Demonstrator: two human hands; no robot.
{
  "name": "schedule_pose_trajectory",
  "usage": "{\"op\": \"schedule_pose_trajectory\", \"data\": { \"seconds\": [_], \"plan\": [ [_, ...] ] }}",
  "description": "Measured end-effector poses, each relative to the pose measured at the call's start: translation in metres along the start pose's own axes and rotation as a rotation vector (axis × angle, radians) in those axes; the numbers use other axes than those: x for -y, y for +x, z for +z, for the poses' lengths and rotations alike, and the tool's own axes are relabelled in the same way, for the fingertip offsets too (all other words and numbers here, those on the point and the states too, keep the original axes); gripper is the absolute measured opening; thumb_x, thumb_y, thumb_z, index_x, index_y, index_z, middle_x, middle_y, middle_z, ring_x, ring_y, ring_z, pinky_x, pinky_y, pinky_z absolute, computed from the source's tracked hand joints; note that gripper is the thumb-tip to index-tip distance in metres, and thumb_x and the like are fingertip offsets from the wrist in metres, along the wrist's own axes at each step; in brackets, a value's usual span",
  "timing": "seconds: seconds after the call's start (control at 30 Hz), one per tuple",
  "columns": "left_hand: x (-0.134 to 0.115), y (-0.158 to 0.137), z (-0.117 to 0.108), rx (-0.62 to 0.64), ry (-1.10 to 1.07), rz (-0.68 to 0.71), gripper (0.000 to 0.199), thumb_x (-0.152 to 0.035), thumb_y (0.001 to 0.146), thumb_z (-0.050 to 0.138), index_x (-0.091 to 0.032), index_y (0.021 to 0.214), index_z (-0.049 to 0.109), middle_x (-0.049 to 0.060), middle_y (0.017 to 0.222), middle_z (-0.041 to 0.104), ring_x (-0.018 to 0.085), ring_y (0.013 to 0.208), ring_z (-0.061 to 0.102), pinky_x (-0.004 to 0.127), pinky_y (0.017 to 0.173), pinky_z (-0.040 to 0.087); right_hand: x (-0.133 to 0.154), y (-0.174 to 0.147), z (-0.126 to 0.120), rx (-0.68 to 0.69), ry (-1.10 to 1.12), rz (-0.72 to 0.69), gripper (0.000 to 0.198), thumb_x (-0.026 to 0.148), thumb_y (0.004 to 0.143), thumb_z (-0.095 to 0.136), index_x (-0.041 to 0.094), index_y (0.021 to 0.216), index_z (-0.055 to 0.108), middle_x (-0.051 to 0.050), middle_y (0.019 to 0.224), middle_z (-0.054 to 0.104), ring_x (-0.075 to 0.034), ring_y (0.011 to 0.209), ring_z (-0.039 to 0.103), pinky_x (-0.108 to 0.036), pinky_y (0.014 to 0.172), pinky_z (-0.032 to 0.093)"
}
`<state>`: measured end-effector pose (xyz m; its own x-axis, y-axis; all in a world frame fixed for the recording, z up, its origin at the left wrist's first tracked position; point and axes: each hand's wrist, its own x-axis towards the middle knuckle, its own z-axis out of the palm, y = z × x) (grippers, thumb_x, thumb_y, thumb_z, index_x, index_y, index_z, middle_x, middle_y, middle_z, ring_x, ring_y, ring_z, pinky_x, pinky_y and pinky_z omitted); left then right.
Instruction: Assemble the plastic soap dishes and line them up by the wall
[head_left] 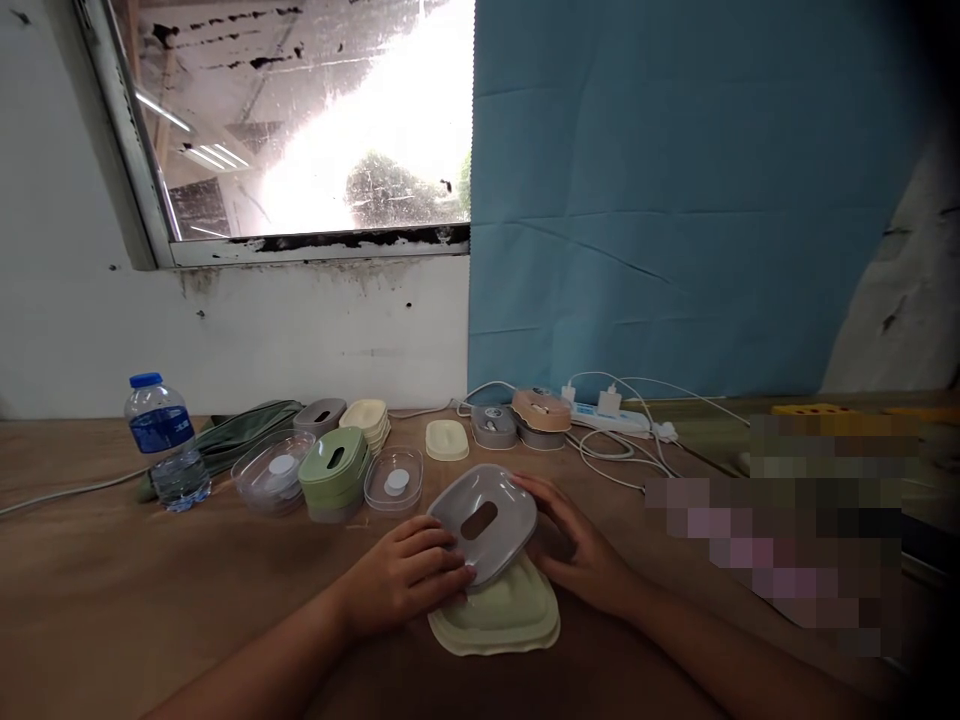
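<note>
A grey rounded plastic lid with an oval slot (pixel 504 506) is tilted up between my two hands. My left hand (pixel 416 572) has its fingers over the lid's lower left edge. At the upper right edge, my right hand (pixel 581 550) grips the same lid with fingers behind and thumb lower down. Beneath it lie cream plastic pieces (pixel 510 625), stacked and partly covered by the lid and my left fingers.
Behind are a green slotted stack (pixel 334 470), clear trays (pixel 394 480), a cream stack (pixel 366 420), a single cream piece (pixel 447 440) and grey and brown containers (pixel 541 412). A water bottle (pixel 166 440) stands left. A power strip (pixel 615 418) with cables lies back right.
</note>
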<state>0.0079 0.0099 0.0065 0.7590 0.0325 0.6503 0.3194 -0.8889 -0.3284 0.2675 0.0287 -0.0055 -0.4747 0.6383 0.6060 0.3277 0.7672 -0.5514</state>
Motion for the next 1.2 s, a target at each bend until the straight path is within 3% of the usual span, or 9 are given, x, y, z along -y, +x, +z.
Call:
{"op": "schedule_pose_trajectory", "data": {
  "seconds": [0.27, 0.4, 0.53, 0.8, 1.03, 1.2],
  "plan": [
    [-0.0008, -0.0023, -0.0022, 0.021, 0.035, 0.012, 0.024, -0.019, 0.082, 0.056, -0.017, 0.106, 0.056, 0.001, 0.091, 0.067, 0.016, 0.096, 0.057, 0.034, 0.095, 0.041, -0.0026, -0.0002, 0.0005, -0.022, -0.106, -0.010, 0.054, 0.016, 0.074, 0.054, 0.026, 0.126, 0.038, -0.009, 0.132, 0.035, -0.023, 0.124, 0.033, -0.038, 0.100, 0.034],
    [-0.0011, 0.0004, -0.0037, 0.008, 0.054, 0.038, 0.023, -0.021, 0.082, 0.056, -0.017, 0.104, 0.057, 0.001, 0.089, 0.067, 0.016, 0.094, 0.058, 0.033, 0.095, 0.041, -0.0044, 0.0000, 0.0000, -0.040, -0.148, 0.005, 0.032, 0.017, 0.073, 0.056, 0.024, 0.105, 0.055, -0.009, 0.126, 0.041, -0.023, 0.120, 0.040, -0.035, 0.098, 0.036],
    [-0.0016, 0.0003, -0.0026, 0.016, 0.045, 0.028, 0.024, -0.023, 0.082, 0.055, -0.017, 0.105, 0.056, 0.001, 0.090, 0.067, 0.015, 0.096, 0.058, 0.031, 0.097, 0.040, -0.0050, 0.0005, -0.0006, -0.052, -0.147, 0.047, 0.020, 0.019, 0.074, 0.057, 0.022, 0.094, 0.059, -0.009, 0.123, 0.043, -0.023, 0.117, 0.042, -0.035, 0.096, 0.039],
    [0.0000, -0.0009, -0.0027, 0.145, 0.064, -0.010, 0.036, -0.020, 0.086, 0.047, -0.014, 0.121, 0.046, 0.005, 0.119, 0.057, 0.017, 0.120, 0.041, 0.033, 0.106, 0.031, -0.0046, 0.0026, -0.0008, -0.139, -0.131, 0.021, 0.018, 0.020, 0.072, 0.059, 0.021, 0.090, 0.060, -0.011, 0.118, 0.048, -0.024, 0.115, 0.045, -0.037, 0.094, 0.041],
    [-0.0003, 0.0001, -0.0048, 0.150, 0.045, 0.063, 0.030, -0.015, 0.089, 0.041, -0.011, 0.118, 0.048, 0.006, 0.117, 0.059, 0.015, 0.116, 0.047, 0.031, 0.105, 0.033, 0.0003, 0.0032, -0.0040, -0.133, -0.146, 0.001, 0.022, 0.014, 0.070, 0.058, 0.022, 0.090, 0.059, -0.009, 0.118, 0.048, -0.023, 0.114, 0.046, -0.036, 0.094, 0.040],
    [-0.0004, 0.0005, -0.0047, 0.117, 0.026, 0.044, 0.029, -0.014, 0.089, 0.040, -0.011, 0.116, 0.050, 0.006, 0.114, 0.061, 0.016, 0.112, 0.050, 0.032, 0.102, 0.036, -0.0008, 0.0018, -0.0021, -0.125, -0.074, 0.036, 0.042, 0.015, 0.073, 0.055, 0.026, 0.114, 0.050, -0.007, 0.127, 0.044, -0.023, 0.119, 0.041, -0.039, 0.096, 0.040]
  ]
}}
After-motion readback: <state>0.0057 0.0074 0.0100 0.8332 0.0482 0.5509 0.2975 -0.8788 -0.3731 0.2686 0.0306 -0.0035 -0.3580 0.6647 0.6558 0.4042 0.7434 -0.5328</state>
